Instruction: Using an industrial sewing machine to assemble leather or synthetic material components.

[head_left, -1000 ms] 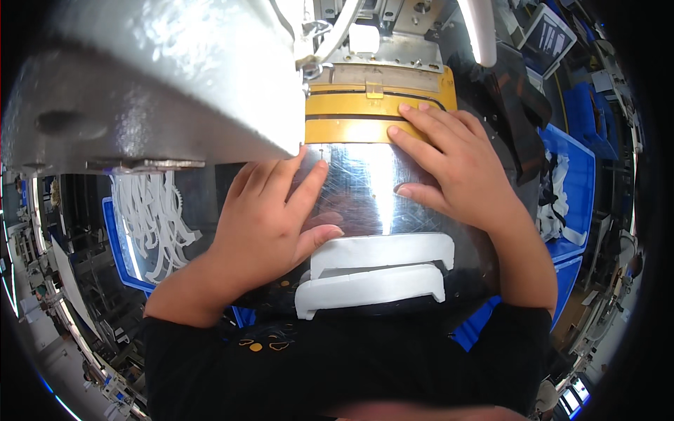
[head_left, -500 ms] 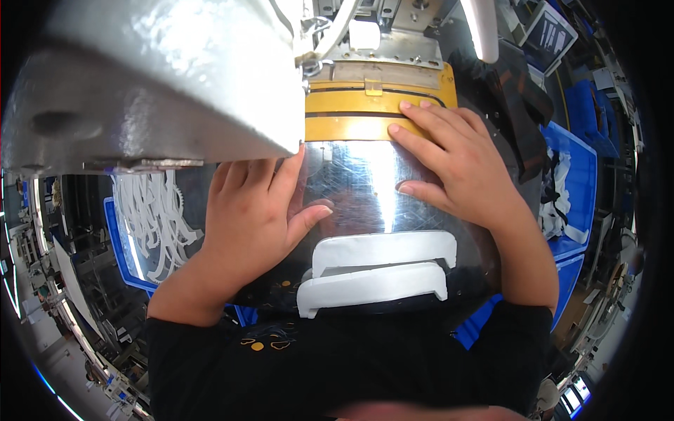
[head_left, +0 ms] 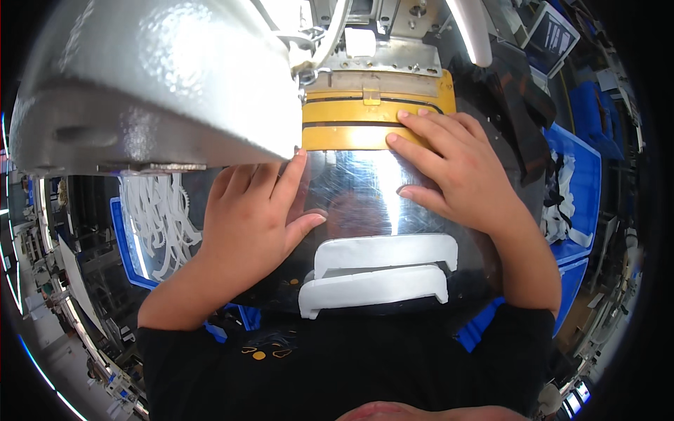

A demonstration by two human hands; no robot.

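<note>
My right hand [head_left: 456,165] lies with its fingers spread, the fingertips on the right end of a yellow slotted plate [head_left: 344,137] and the thumb over the shiny metal bed [head_left: 365,189]. My left hand [head_left: 256,207] rests flat at the left of the bed, fingers stretched forward and thumb out to the side. Some of its fingertips are hidden beneath the big light-coloured machine head [head_left: 189,91]. Nothing shows in either hand. Closer to me, two white curved strips with bent ends, a farther one [head_left: 386,252] and a nearer one [head_left: 372,290], lie on the bed.
A blue bin [head_left: 130,245] with many white strips stands at the left. Another blue bin [head_left: 588,189] at the right holds white and dark pieces. Dark cloth [head_left: 516,119] lies beyond my right hand. A white tube [head_left: 472,38] hangs near a screen [head_left: 549,38].
The view has shifted slightly, so the machine and plate appear a little lower. Both hands keep nearly the same places, and the white strips lie as before.
</note>
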